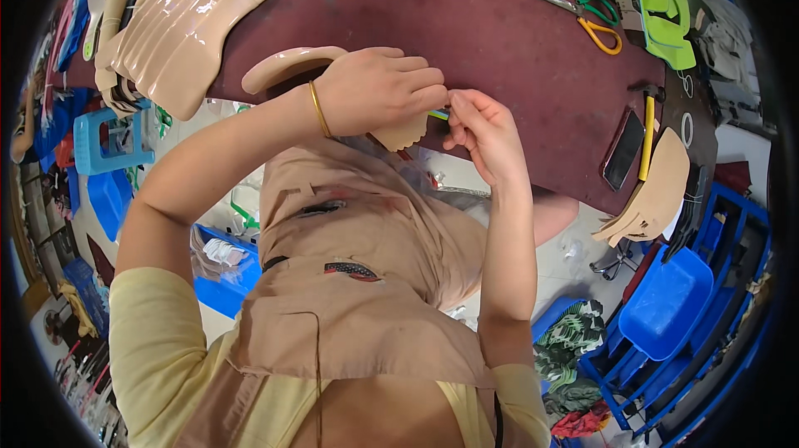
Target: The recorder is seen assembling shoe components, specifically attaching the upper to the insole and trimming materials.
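My left hand (379,90), with a gold bangle at the wrist, is closed around a beige shoe insole (287,67). The insole's rounded glossy end shows left of the hand, and its jagged edge comes out below the fingers, over the table's near edge. My right hand (487,132) is close beside it, thumb and forefinger pinched together near the left fingertips. A small green and blue strip (439,114) shows between the two hands. Whether the right fingers grip it or something finer is too small to tell.
Beige insoles (179,32) with green heel patches lie overlapped at the far left of the dark red table (374,7). Scissors (595,19) and green insoles (662,24) are far right. A phone (622,148), a yellow-handled hammer (647,136) and beige pieces (657,186) line the right side.
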The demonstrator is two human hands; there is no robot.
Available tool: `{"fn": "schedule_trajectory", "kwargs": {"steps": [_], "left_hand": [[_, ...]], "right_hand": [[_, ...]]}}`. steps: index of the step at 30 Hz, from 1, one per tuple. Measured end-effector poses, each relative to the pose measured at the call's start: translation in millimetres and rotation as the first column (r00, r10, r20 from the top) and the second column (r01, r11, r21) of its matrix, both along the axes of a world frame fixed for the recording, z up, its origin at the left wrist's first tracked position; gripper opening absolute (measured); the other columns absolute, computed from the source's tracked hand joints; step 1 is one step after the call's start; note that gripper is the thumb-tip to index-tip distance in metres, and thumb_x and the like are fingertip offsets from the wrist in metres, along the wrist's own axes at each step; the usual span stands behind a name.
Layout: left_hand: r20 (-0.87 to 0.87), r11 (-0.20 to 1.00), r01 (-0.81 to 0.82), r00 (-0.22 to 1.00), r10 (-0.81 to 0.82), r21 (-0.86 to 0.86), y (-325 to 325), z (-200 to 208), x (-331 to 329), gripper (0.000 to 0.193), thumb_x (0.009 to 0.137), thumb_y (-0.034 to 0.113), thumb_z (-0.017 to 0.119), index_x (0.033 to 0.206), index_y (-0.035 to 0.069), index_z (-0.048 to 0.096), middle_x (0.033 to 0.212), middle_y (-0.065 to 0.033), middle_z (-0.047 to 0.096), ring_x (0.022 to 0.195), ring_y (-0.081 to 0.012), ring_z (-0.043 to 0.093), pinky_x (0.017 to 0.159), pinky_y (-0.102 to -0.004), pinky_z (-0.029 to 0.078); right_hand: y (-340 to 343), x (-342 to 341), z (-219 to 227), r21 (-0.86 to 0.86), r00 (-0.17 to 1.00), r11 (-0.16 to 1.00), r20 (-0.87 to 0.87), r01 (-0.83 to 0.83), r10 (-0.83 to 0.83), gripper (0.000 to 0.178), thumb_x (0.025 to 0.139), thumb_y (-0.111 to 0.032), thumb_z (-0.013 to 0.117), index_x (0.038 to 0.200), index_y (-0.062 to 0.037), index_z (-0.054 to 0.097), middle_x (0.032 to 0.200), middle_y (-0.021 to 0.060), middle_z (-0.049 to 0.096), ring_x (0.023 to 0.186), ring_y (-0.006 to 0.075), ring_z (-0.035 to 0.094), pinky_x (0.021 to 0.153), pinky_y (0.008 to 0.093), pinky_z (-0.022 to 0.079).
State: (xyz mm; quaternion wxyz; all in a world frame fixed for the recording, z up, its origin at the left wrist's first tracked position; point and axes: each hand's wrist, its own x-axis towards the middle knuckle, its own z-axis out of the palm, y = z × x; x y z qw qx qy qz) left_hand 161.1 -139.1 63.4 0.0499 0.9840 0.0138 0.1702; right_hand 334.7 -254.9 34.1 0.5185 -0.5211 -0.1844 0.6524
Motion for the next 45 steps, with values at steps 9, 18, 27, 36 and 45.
{"fn": "schedule_trajectory", "kwargs": {"steps": [9,18,27,36,45], "left_hand": [[0.012,1.0,-0.002,1.0,0.002,-0.003,-3.8,-3.1,-0.2,0.016,0.07,0.017,0.059,0.082,0.011,0.049,0.083,0.0001,0.05,0.078,-0.0149,0.055,0.065,-0.0279,0.047],[0.041,1.0,0.002,0.999,-0.001,-0.024,-1.0,-4.5,-1.4,0.018,0.07,0.016,0.059,0.083,0.011,0.049,0.085,0.0001,0.051,0.078,-0.0147,0.055,0.066,-0.0283,0.047],[0.063,1.0,0.013,0.998,-0.012,-0.012,-1.4,-6.3,-2.6,0.016,0.071,0.017,0.059,0.081,0.011,0.048,0.084,0.0,0.051,0.078,-0.0142,0.055,0.065,-0.0274,0.047],[0.022,1.0,0.007,1.0,-0.008,0.011,-4.3,-4.4,-5.7,0.013,0.072,0.017,0.057,0.08,0.012,0.048,0.084,-0.0004,0.051,0.079,-0.014,0.054,0.065,-0.0273,0.046],[-0.02,1.0,0.022,1.0,-0.022,-0.004,-5.9,-0.2,-6.4,0.016,0.072,0.016,0.057,0.084,0.012,0.048,0.086,-0.0009,0.051,0.083,-0.0144,0.054,0.068,-0.028,0.045]], "right_hand": [[2.8,-1.7,-1.0,-0.01,0.996,0.998,0.053,-0.066,0.066,0.017,0.089,-0.02,0.066,0.086,-0.0031,0.062,0.063,-0.0007,0.054,0.046,0.0036,0.046,0.043,0.0209,0.045],[-4.5,9.4,11.4,0.214,0.77,0.945,0.635,-0.248,0.058,0.011,0.088,-0.008,0.062,0.091,0.0021,0.065,0.074,0.0031,0.061,0.062,0.0095,0.057,0.054,0.0227,0.047],[31.7,24.8,61.3,-0.037,0.144,0.607,0.959,-0.794,0.246,0.009,0.081,-0.006,0.061,0.085,0.0015,0.062,0.083,0.0152,0.063,0.073,0.0339,0.061,0.064,0.0389,0.049],[39.2,25.9,55.9,-0.01,0.035,0.445,0.995,-0.896,0.095,0.009,0.072,-0.003,0.062,0.074,-0.002,0.054,0.071,0.0127,0.054,0.065,0.0333,0.055,0.06,0.0403,0.048],[11.7,43.4,8.6,0.324,0.611,0.917,0.782,-0.234,-0.12,0.005,0.077,0.003,0.06,0.079,-0.0018,0.062,0.076,0.003,0.063,0.062,0.0138,0.057,0.057,0.0246,0.048]]}}
